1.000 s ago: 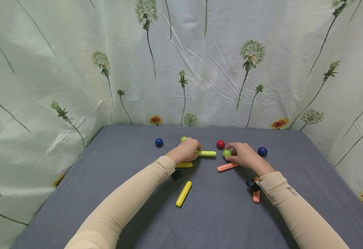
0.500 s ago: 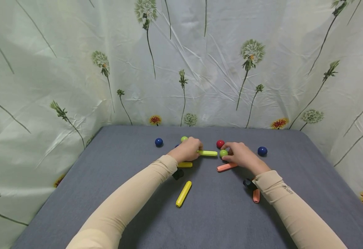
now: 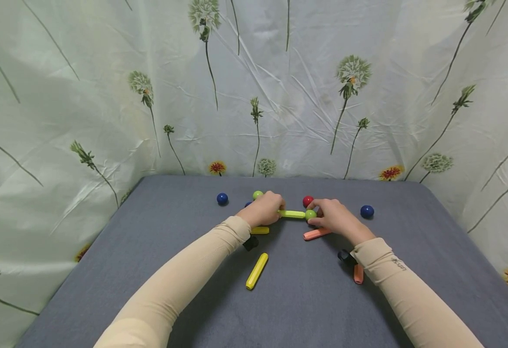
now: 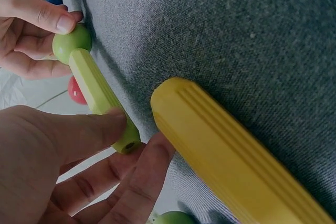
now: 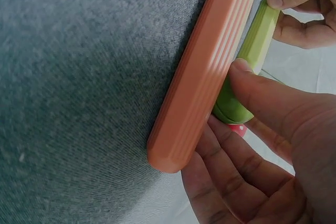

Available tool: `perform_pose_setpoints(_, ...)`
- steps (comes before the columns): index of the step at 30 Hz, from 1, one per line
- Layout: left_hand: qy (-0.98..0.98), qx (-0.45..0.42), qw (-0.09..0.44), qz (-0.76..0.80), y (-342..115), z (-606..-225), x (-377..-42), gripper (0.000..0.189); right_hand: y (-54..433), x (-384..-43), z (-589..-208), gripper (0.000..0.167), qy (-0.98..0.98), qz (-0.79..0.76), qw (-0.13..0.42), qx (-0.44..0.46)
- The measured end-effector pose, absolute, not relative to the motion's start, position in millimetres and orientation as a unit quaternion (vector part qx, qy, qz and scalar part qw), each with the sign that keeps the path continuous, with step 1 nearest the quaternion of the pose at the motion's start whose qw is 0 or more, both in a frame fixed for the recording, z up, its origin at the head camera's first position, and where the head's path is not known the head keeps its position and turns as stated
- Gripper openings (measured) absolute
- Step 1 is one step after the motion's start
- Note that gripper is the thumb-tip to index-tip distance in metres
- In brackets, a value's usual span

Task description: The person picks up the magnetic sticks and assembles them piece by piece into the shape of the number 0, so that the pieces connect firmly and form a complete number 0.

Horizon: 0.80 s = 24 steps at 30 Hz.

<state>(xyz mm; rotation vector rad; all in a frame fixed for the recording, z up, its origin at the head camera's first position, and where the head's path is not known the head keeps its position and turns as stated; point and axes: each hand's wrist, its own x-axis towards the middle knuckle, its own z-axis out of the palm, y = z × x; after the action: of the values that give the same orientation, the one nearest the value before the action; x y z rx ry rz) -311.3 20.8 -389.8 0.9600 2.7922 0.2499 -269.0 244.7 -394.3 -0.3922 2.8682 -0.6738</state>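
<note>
My left hand (image 3: pixel 264 209) pinches a light yellow-green ridged rod (image 4: pixel 97 84) near one end, with a small hole showing in that end in the left wrist view. The rod's other end meets a green ball (image 4: pixel 72 43), which my right hand (image 3: pixel 334 218) holds between thumb and fingers. Whether the rod sits inside the ball or only touches it, I cannot tell. Just in front of the right hand lies an orange ridged rod (image 5: pixel 202 72). A yellow rod (image 3: pixel 260 230) lies close under the left hand, partly hidden. Behind the right fingertips sits a red ball (image 3: pixel 308 201).
Another yellow rod (image 3: pixel 257 271) lies nearer on the grey table (image 3: pixel 219 309). A second orange rod (image 3: pixel 358 274) is partly covered by the right wrist's camera. Blue balls (image 3: pixel 222 198) and a further green ball (image 3: pixel 257 195) sit toward the back. A flowered curtain (image 3: pixel 297 96) hangs behind.
My right hand has moved left with the green ball, closing the gap to the rod's end. The left hand has shifted slightly right with the rod.
</note>
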Motion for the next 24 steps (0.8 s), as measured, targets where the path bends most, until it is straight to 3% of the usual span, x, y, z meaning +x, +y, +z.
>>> perform_pose_setpoints(24, 0.943, 0.309, 0.084, 0.091, 19.4, -394.9, -313.0, 0.019, 245.8, -272.1, -398.5, 0.033, 0.959, -0.240, 0.080, -0.129)
